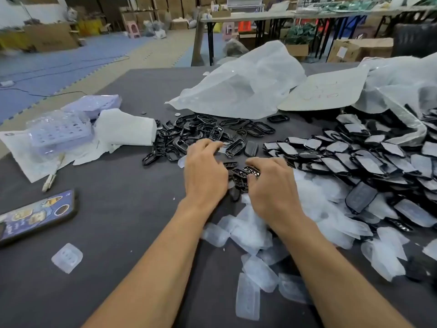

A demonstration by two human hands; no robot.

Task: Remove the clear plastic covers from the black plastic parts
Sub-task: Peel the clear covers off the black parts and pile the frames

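While the right hand (272, 185) clamps curled fingers (254, 174) on a small cluster of black parts (238, 177), the left hand (205, 171) lies just beside that cluster at 9 o'clock. Its fingers are bent over the table (123, 209); whether it grips anything I cannot tell.

At 12 o'clock, right at the left fingertips, spreads a heap of bare black frames (201, 133). From 2 to 4 o'clock, covered parts (354, 159) lie in overlapping rows that run off the right border of the view. Loose clear covers (255, 235) pile from under the right wrist down to 5 o'clock, between the 2 forearms and beyond the right one. 1 stray cover (67, 258) sits alone at 8 o'clock, well apart.

Open cloth for moving lies at 7 to 9 o'clock, between the left forearm and a phone (35, 216) near the table's left edge. Farther out at 10 o'clock, white paper (125, 129) and lilac trays (59, 131) crowd that edge. At 12 to 1 o'clock a white plastic bag (243, 86) and a cardboard sheet (324, 91) lie near the far edge.
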